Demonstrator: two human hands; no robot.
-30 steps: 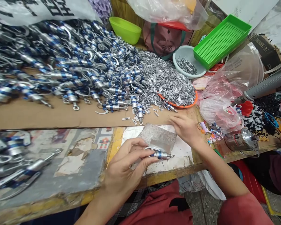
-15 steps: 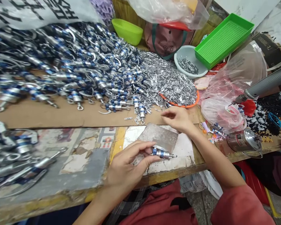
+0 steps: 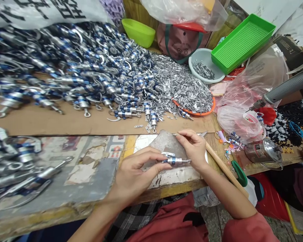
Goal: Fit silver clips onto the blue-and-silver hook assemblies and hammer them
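My left hand (image 3: 141, 168) pinches a small silver-and-blue metal fitting (image 3: 175, 160) between thumb and fingers. The fitting lies level, its ring end pointing right, and a slim silver plate sits along its top. Beneath it are a grey metal block (image 3: 164, 141) and a white worn sheet (image 3: 141, 143) on the bench. My right hand (image 3: 194, 148) is just right of the fitting, thumb and forefinger closed together. A tiny light thing shows at those fingertips, too small to name. A wooden handle (image 3: 224, 168) lies beside my right forearm, partly covered by it.
Many similar fittings (image 3: 91, 67) are heaped at back left. Small silver plates (image 3: 189, 94) fill an orange-rimmed basket (image 3: 213, 104). Behind stand a pale bowl (image 3: 218, 76) of pins and a green tray (image 3: 242, 43). At right are a power driver (image 3: 280, 87) and a metal mug (image 3: 260, 151).
My right hand has moved from near the orange-rimmed basket down toward the fitting, its fingers closing. The wooden handle and a green object beside it now show. My left hand still holds the fitting.
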